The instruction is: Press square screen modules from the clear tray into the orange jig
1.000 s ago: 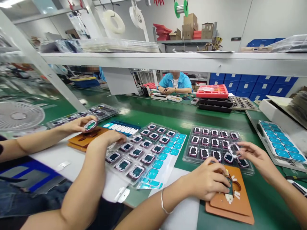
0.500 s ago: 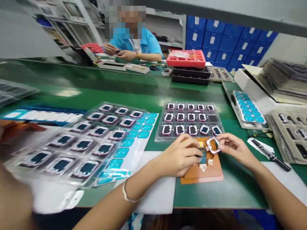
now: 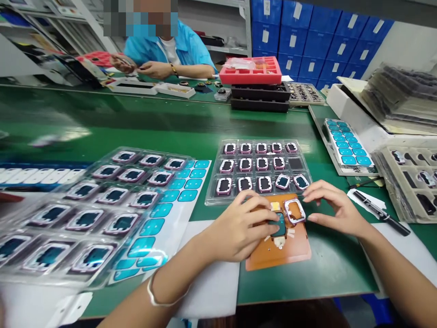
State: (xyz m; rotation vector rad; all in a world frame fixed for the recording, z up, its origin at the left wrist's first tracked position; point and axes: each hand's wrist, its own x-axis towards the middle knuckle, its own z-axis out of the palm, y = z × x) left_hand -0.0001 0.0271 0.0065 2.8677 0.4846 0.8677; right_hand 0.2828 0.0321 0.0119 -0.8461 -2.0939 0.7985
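Note:
An orange mat (image 3: 290, 250) lies near the table's front edge. On it my left hand (image 3: 239, 225) has its fingers on a small teal-faced part (image 3: 280, 227), beside a yellow piece (image 3: 275, 206) and small white bits. A white-rimmed frame (image 3: 295, 211) rests on the mat to the right of that part. Just right of the frame is my right hand (image 3: 327, 209), thumb and fingers apart and holding nothing. Behind the mat stands a clear tray (image 3: 213, 196) of similar frames with dark centres.
Larger clear trays (image 3: 77, 234) of frames and a sheet of teal stickers (image 3: 161, 210) lie left. At right are a black pen (image 3: 382, 212), a beige tray (image 3: 403, 184) and a white box (image 3: 348, 109). A person in blue works across the table, near red trays (image 3: 251, 75).
My right hand has let go of the white-rimmed frame, which now lies on the mat, and its fingers have spread. The camera view has shifted; my left hand stays at the teal-faced part.

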